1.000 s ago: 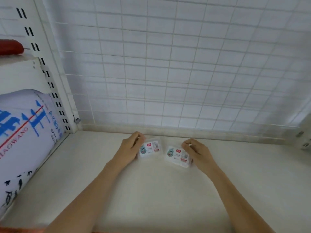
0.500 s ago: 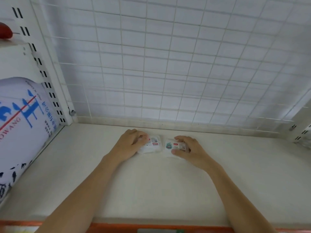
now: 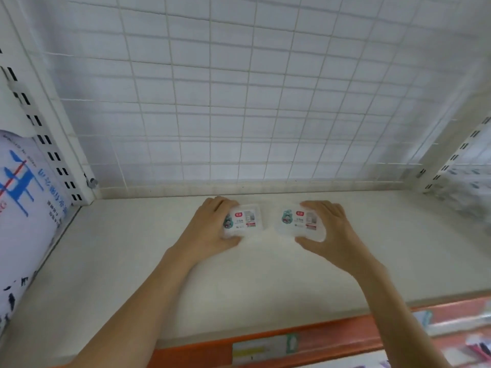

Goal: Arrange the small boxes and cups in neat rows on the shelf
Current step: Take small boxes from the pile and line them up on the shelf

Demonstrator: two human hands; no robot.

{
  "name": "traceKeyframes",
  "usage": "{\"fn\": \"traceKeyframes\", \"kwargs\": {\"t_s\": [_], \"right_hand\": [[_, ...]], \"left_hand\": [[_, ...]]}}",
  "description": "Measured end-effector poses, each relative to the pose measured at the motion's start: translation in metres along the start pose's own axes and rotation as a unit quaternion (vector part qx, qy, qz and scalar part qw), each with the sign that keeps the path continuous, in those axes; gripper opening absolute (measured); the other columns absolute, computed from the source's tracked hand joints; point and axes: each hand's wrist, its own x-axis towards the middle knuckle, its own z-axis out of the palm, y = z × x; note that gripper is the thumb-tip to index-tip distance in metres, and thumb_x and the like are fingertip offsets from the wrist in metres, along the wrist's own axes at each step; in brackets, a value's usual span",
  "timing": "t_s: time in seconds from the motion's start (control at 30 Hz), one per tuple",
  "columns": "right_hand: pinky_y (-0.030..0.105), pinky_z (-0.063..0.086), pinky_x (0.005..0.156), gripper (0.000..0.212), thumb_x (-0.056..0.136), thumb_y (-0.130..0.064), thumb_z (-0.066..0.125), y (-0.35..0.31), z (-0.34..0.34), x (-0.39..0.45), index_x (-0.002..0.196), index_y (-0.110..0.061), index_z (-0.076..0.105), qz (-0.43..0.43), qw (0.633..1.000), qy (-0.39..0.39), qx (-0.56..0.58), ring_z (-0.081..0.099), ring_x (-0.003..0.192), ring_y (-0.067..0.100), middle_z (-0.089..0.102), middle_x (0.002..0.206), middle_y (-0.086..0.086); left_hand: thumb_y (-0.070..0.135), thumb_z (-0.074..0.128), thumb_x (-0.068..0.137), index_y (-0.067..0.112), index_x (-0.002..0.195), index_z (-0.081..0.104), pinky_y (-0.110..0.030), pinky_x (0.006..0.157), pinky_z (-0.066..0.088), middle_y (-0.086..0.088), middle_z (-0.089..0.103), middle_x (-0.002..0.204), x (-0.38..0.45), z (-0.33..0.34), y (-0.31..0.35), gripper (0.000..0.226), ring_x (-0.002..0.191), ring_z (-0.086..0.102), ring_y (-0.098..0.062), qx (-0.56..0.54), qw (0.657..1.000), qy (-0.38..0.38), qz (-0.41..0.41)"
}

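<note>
- A large white sack printed with blue characters (image 3: pixel 24 208) fills the bay at the far left, beyond the slotted white upright (image 3: pixel 50 144).
- The cream flat shelf (image 3: pixel 127 261) runs back to a white wire-grid panel (image 3: pixel 239 102); an orange price rail (image 3: pixel 332 338) edges its front.
- The left hand (image 3: pixel 210 229) lies over the left end of a small clear plastic box with a red-and-teal label (image 3: pixel 245 220); its grip is curled round that end, holding the box against the shelf near the back.
- A narrow strip of bare shelf separates the two boxes.
- The right hand (image 3: pixel 332 232) grips a second small clear labelled box (image 3: pixel 301 224) from its right end, fingers above and thumb below, so its grip holds that box too.
- To do the step well, it seems best to slide both boxes flat, bring their facing ends together, and square their back edges parallel to the grid panel, labels facing the same way.
- No cups are in view.
</note>
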Motion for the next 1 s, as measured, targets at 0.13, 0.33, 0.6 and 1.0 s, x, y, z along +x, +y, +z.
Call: {"fn": "traceKeyframes", "kwargs": {"t_s": [0.13,0.33,0.6,1.0], "right_hand": [[0.018,0.029,0.086,0.064,0.067,-0.029,0.079,0.009,-0.026,-0.043,0.124,-0.019,0.051,0.021,0.998,0.059,-0.027,0.035,0.103,0.008,0.046,0.114,-0.014],[0.011,0.028,0.084,0.063,0.065,-0.046,0.064,0.024,-0.065,-0.115,0.121,-0.023,0.050,0.069,0.993,0.079,-0.056,0.032,0.100,0.003,0.047,0.111,-0.014],[0.011,0.028,0.087,0.068,0.066,-0.049,0.067,0.059,-0.123,-0.253,0.126,-0.030,0.044,0.187,0.976,0.103,-0.049,0.035,0.108,0.007,0.045,0.117,-0.013],[0.002,0.021,0.089,0.070,0.070,-0.054,0.061,0.116,-0.184,-0.449,0.127,-0.043,0.023,0.322,0.938,0.111,-0.056,0.025,0.110,-0.004,0.025,0.118,-0.035]], "left_hand": [[0.037,0.065,0.063,0.017,0.122,0.049,-0.017,0.087,0.029,0.005,0.047,0.116,0.008,0.001,0.037,0.064,0.105,0.036,-0.009,-0.026,0.998,-0.009,0.059],[0.043,0.058,0.061,0.024,0.117,0.044,-0.018,0.088,0.035,0.006,0.049,0.112,0.004,0.022,0.110,0.061,0.103,0.041,-0.012,-0.058,0.987,-0.040,0.147],[0.052,0.059,0.058,0.029,0.114,0.039,-0.026,0.084,0.039,0.002,0.052,0.108,-0.018,0.110,0.235,0.063,0.097,0.046,-0.013,-0.116,0.970,-0.086,0.195],[0.056,0.059,0.060,0.029,0.118,0.045,-0.014,0.094,0.034,0.020,0.040,0.114,-0.051,0.236,0.398,0.066,0.111,0.039,-0.001,-0.211,0.941,-0.200,0.172]]}}
